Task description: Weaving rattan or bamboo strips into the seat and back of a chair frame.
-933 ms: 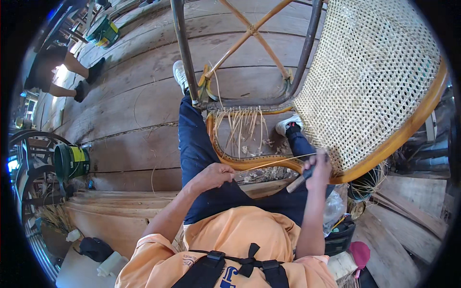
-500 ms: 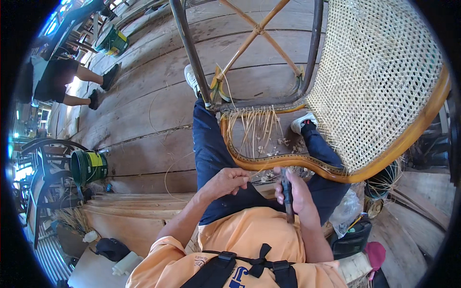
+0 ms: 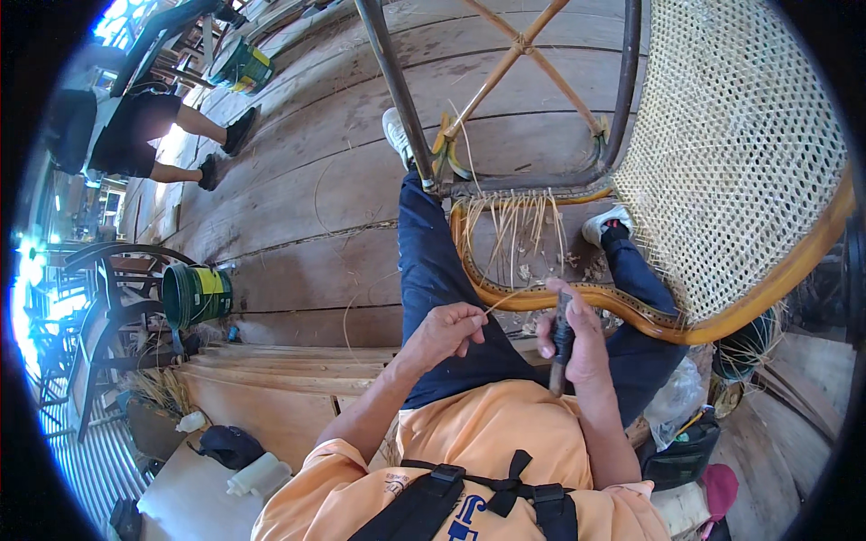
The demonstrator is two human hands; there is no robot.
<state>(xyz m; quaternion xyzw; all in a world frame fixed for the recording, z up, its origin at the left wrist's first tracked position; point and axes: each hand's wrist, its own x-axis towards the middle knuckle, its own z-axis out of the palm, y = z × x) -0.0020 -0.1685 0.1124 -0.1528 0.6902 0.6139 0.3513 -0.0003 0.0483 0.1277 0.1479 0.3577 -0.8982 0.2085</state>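
Observation:
My left hand [image 3: 446,332] is closed, thumb and fingertips pinching a thin cane strand [image 3: 503,302] that runs toward the curved wooden frame [image 3: 514,299] of a chair. In my right hand [image 3: 582,338] is a hand tool with a dark wrapped handle [image 3: 563,335], held upright with the thumb near its top; its exact kind is unclear. Both hands are just on my side of the frame's edge, above my lap. Loose cane strands [image 3: 519,216] hang in a fringe from the chair's dark rail. Woven cane mesh [image 3: 731,153] fills the large panel at right.
The chair's dark legs and crossed rattan braces [image 3: 523,43] extend away from me. Green buckets [image 3: 194,296] stand at left, near a dark chair [image 3: 99,298]. Another person's legs [image 3: 203,149] are at upper left. A clear plastic bag [image 3: 675,397] lies beside my right leg.
The whole view has shifted, so the scene sits farther right. My left hand has moved slightly toward the frame, and my right thumb has come up along the tool's handle.

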